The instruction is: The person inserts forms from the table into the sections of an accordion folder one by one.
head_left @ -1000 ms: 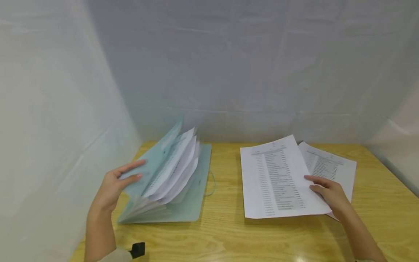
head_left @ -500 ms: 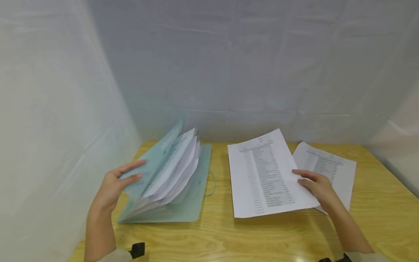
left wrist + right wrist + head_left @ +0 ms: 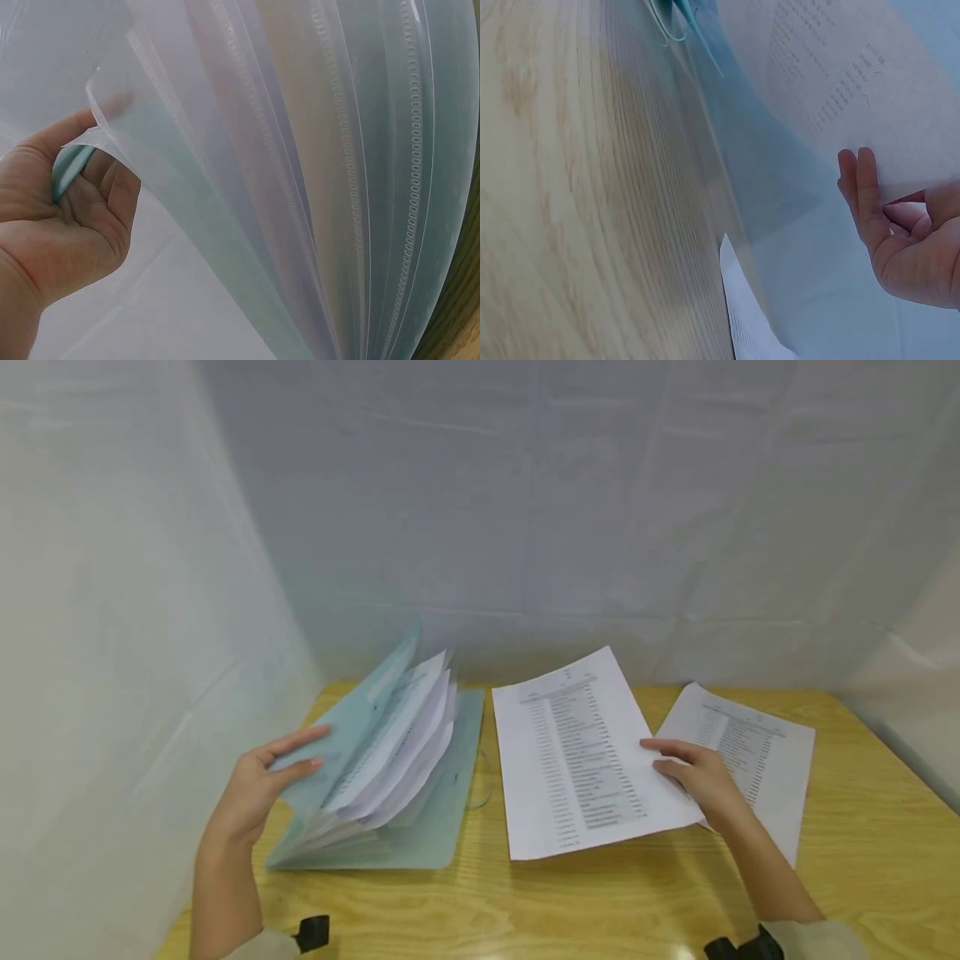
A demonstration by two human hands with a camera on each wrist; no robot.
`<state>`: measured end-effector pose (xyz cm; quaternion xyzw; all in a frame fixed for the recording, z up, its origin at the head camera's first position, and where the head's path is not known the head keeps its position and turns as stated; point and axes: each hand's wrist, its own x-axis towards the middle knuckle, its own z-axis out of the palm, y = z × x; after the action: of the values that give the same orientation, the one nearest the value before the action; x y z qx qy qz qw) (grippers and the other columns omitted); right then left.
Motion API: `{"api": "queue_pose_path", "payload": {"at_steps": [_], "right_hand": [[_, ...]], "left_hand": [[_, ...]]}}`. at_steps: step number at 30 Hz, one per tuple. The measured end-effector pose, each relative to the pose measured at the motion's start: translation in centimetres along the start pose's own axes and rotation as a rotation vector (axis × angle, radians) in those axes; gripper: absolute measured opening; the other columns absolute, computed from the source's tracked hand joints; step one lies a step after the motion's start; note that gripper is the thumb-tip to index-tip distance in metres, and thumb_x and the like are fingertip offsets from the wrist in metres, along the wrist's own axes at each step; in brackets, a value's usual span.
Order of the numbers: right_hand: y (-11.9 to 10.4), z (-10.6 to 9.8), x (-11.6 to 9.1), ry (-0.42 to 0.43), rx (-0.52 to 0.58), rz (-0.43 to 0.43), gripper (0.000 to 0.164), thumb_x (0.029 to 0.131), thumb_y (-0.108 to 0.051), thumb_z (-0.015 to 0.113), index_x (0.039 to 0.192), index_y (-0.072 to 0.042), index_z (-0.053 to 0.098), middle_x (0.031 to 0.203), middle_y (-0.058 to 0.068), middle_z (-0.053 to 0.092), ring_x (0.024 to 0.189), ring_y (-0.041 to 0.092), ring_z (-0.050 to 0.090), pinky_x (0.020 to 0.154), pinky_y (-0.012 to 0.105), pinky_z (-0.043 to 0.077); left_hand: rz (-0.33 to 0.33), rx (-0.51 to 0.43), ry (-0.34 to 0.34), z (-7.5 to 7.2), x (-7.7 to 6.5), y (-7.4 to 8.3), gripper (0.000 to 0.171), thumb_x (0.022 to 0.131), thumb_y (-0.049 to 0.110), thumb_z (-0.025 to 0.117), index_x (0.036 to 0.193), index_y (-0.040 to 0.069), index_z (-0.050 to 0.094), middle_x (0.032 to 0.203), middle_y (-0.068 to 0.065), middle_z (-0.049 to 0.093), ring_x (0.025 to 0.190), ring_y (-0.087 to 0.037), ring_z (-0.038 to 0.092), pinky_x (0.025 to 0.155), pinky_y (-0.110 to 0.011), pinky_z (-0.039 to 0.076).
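My left hand (image 3: 258,777) pinches the raised cover of a light blue display-book folder (image 3: 431,839) on the left of the table. White printed papers (image 3: 393,760) stand fanned inside it. In the left wrist view, the folder's clear pockets (image 3: 337,187) spread apart, and the left hand (image 3: 71,202) has its fingers around the cover's edge. My right hand (image 3: 701,781) holds a printed sheet (image 3: 570,760) by its right edge, thumb on top, tilted above the table just right of the folder. The right wrist view shows fingers (image 3: 868,184) beneath that sheet.
A second printed sheet (image 3: 776,768) lies on the wooden table (image 3: 487,910) at the right, partly behind my right hand. A thin elastic loop (image 3: 487,781) sticks out from the folder's right edge. White sheeting (image 3: 540,527) encloses the table at the back and sides.
My right hand has carried the held sheet leftward, closer to the folder, uncovering more of the sheet lying on the right. The left hand and the folder stay nearly still.
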<state>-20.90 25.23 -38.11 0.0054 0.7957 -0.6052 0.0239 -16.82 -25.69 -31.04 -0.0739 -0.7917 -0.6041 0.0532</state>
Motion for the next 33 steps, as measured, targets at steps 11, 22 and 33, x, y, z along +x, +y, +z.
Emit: {"api": "queue_pose_path", "payload": {"at_steps": [11, 22, 33], "right_hand": [[-0.6, 2.0, 0.4, -0.029, -0.024, -0.029, 0.036, 0.091, -0.006, 0.052, 0.125, 0.004, 0.054, 0.120, 0.024, 0.052, 0.067, 0.017, 0.059, 0.055, 0.029, 0.050], [-1.0, 3.3, 1.0, -0.039, 0.006, -0.014, 0.035, 0.091, -0.005, 0.052, 0.125, 0.003, 0.055, 0.115, 0.023, 0.055, 0.067, 0.018, 0.060, 0.055, 0.029, 0.050], [-1.4, 4.7, 2.7, -0.071, 0.075, -0.003, 0.036, 0.090, -0.004, 0.052, 0.125, 0.005, 0.054, 0.110, 0.020, 0.058, 0.068, 0.016, 0.061, 0.056, 0.028, 0.050]], "left_hand": [[-0.001, -0.012, -0.011, -0.1, -0.1, -0.1, 0.045, 0.086, 0.014, 0.067, 0.128, 0.004, 0.054, 0.139, -0.007, 0.041, 0.133, -0.034, 0.016, 0.104, -0.055, 0.007], [0.001, 0.003, -0.003, 0.0, -0.1, -0.1, 0.044, 0.086, 0.015, 0.067, 0.127, 0.004, 0.055, 0.138, -0.007, 0.042, 0.132, -0.034, 0.018, 0.103, -0.055, 0.008], [0.004, 0.007, 0.000, 0.1, -0.1, -0.1, 0.045, 0.086, 0.015, 0.067, 0.127, 0.003, 0.055, 0.138, -0.008, 0.042, 0.132, -0.034, 0.019, 0.103, -0.055, 0.009]]}}
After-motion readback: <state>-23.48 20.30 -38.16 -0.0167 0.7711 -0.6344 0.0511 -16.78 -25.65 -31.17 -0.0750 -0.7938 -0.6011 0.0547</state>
